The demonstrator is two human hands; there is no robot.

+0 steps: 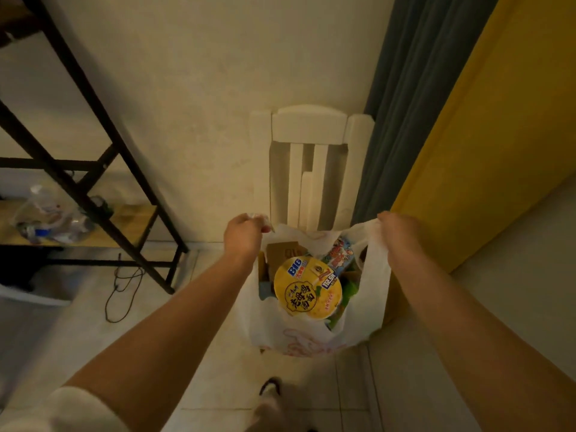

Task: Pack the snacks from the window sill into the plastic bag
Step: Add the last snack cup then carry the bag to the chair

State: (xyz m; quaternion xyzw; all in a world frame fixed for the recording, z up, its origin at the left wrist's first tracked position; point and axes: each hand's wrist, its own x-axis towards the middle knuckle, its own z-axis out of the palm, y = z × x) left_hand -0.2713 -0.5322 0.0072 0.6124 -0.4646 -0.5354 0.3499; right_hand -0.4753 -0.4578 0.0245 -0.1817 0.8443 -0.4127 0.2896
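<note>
Head view, the only one supplied. The plastic bag [314, 335] hangs in the air between both arms, above a tiled floor [349, 388] and in front of a white chair [308, 157] that stands against the wall.

The left hand [244, 233] is closed around the left handle of the bag; its fingers are curled in and pinch the film. The right hand [397, 232] is closed around the right handle [374, 254], which runs taut from the fist down to the bag's side. Neither hand holds anything else. Both arms are held apart, so the mouth stands open.

Contents: a round noodle cup [308, 286] with a yellow lid lies on top, tilted, lid facing up. Behind it a brown cardboard box [282, 252] stands against the left wall of the bag. A colourful snack packet [339, 254] sits on the right, with green packaging [349, 291] below it. The window sill is not in view, so whether any snacks are left there cannot be told. Judged by the load, packing appears far along.

Risks, as judgement: the film is thin and the load looks bulky; the box corner could puncture the wall. The cup rides high and could roll out if one handle drops. A black cable [121, 291] lies on the floor to the left, a trip hazard on stepping that way.
</note>
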